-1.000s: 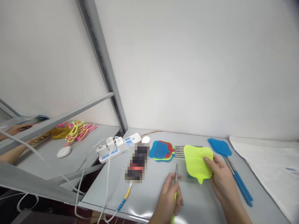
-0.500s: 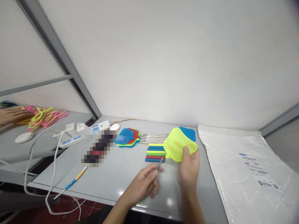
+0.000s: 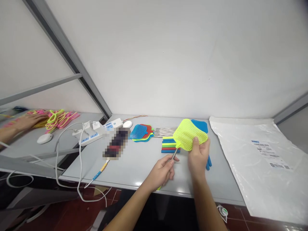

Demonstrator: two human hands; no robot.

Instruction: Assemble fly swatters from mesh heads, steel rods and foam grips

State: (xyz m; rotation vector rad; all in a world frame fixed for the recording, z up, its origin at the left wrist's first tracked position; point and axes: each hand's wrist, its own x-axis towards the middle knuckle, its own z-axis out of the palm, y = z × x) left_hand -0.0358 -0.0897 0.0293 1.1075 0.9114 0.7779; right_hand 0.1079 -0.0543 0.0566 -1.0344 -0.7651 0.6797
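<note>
My right hand (image 3: pixel 199 157) grips a yellow-green perforated fly swatter head (image 3: pixel 187 133), thumb on its face. Closed around a thin metal swatter rod (image 3: pixel 175 153), my left hand (image 3: pixel 161 171) holds it tilted up, and a bit of yellow-green handle (image 3: pixel 159 188) shows below the fingers. The rod's upper tip meets the neck of the head; how deep it sits I cannot tell. Behind lie several coloured handles (image 3: pixel 167 145) in a row, metal rods (image 3: pixel 165 132) and stacked swatter heads (image 3: pixel 139 132). A blue swatter head (image 3: pixel 200 125) is partly hidden behind the yellow-green one.
A white plastic mailing bag (image 3: pixel 247 160) covers the right side of the table. Blue handles (image 3: pixel 208 163) lie beside my right wrist. To the left are a power strip (image 3: pixel 92 136) with white cables, a blurred-out phone-like item (image 3: pixel 115 143) and another person's hand (image 3: pixel 32 121) near pink-yellow cords (image 3: pixel 64 119).
The rod's tip, just apart from the swatter head's neck before, now meets it. My view has shifted, so the table appears further right and higher.
</note>
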